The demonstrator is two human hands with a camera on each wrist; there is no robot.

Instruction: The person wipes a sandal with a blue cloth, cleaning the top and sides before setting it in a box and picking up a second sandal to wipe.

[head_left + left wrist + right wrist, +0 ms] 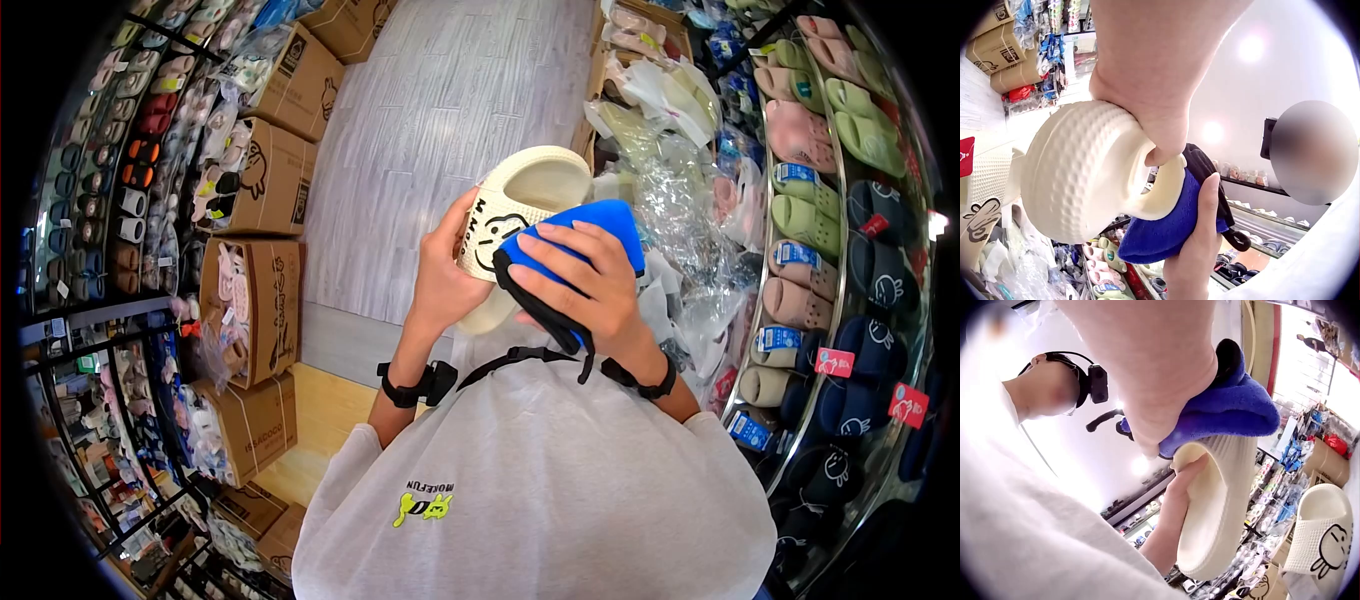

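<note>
A cream slipper (543, 165) with black lettering and a line-drawn face is held up in front of the torso. My left hand (450, 270) grips its side; in the left wrist view the thumb bends into the opening of the slipper (1072, 175). The right hand (585, 280) holds a blue cloth (622, 225) with black edging against the slipper's upper, fingers spread and bent over it. In the right wrist view, the folded cloth (1229, 412) touches the slipper (1213, 519). What lies under the cloth is hidden.
Another cream slipper (1322, 544) with a rabbit drawing shows in the right wrist view. Cardboard boxes (275, 310) line the left of the grey floor (400, 130). Plastic-wrapped goods (665, 190) lie on the right, beside racks of slippers (800, 220).
</note>
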